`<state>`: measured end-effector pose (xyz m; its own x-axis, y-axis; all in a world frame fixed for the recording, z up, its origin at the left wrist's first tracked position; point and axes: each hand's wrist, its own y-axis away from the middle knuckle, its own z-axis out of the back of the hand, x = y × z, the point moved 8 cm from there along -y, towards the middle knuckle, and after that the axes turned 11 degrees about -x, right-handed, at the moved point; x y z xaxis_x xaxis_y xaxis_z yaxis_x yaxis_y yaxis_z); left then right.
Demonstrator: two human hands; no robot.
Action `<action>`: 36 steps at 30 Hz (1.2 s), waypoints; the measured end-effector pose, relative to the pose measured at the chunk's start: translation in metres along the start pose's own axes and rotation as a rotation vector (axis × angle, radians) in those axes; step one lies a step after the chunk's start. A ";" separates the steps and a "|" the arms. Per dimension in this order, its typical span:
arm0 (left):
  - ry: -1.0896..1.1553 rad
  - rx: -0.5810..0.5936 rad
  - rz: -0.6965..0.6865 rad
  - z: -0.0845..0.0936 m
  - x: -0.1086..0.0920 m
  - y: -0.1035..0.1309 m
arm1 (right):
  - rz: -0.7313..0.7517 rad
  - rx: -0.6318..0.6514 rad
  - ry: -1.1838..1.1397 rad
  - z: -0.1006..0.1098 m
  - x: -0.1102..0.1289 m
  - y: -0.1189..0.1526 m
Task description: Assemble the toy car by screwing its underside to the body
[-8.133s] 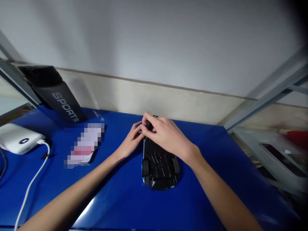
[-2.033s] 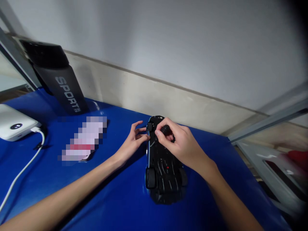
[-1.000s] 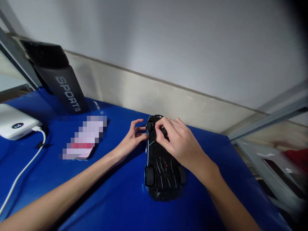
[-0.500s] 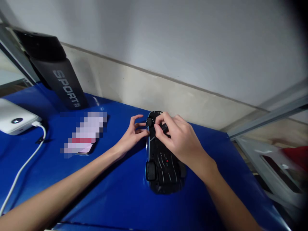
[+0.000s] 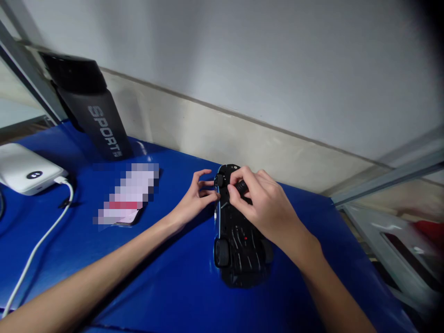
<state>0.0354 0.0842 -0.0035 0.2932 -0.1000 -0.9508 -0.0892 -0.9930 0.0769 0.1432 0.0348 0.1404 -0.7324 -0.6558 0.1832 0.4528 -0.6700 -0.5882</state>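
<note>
A toy car (image 5: 239, 263) lies upside down on the blue table, its black underside and wheels facing up and its front and right parts partly covered by my hand. My left hand (image 5: 198, 194) steadies the car's left edge, thumb and fingertips against the side near one wheel, index finger raised. Over the underside, my right hand (image 5: 265, 199) pinches a short black ridged handle (image 5: 242, 187) between thumb and fingers. It looks like a small screwdriver, but its tip is not clearly visible.
On the blue table (image 5: 166, 282), a phone (image 5: 130, 194) with a blurred-out screen lies left of my hands. Farther left are a white power bank (image 5: 31, 169) with a white cable (image 5: 45, 238) and a dark SPORT bottle (image 5: 99, 115). A wall (image 5: 208, 125) stands behind.
The whole view has shifted slightly, so everything appears a little farther right and lower. Both hands keep the same hold on the car and the handle.
</note>
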 end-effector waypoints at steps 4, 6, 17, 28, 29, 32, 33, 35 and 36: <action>-0.032 -0.014 0.001 -0.001 -0.003 0.002 | 0.010 -0.017 0.005 0.001 0.001 0.001; -0.041 -0.002 -0.005 -0.002 -0.005 0.003 | 0.000 -0.036 0.023 0.001 0.000 0.001; -0.031 -0.005 0.007 -0.001 -0.001 0.000 | -0.076 -0.024 -0.069 0.009 -0.011 -0.001; -0.025 0.009 0.002 -0.002 -0.003 0.001 | -0.155 0.071 -0.210 -0.001 -0.017 0.002; -0.026 0.010 -0.002 -0.002 -0.003 0.001 | -0.153 0.070 -0.211 -0.001 -0.017 0.002; -0.031 0.009 -0.010 -0.001 -0.002 0.001 | -0.164 0.080 -0.211 -0.002 -0.017 0.002; -0.033 0.006 -0.008 -0.001 -0.002 0.001 | -0.162 0.085 -0.210 -0.002 -0.016 0.002; -0.037 0.000 -0.001 -0.001 -0.002 0.001 | -0.137 0.091 -0.200 -0.001 -0.013 0.002; -0.039 -0.004 0.003 -0.001 -0.002 0.001 | -0.120 0.095 -0.190 0.000 -0.011 0.002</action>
<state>0.0356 0.0833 -0.0013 0.2558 -0.1003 -0.9615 -0.0865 -0.9930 0.0806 0.1522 0.0405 0.1369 -0.6789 -0.6173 0.3977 0.4206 -0.7708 -0.4785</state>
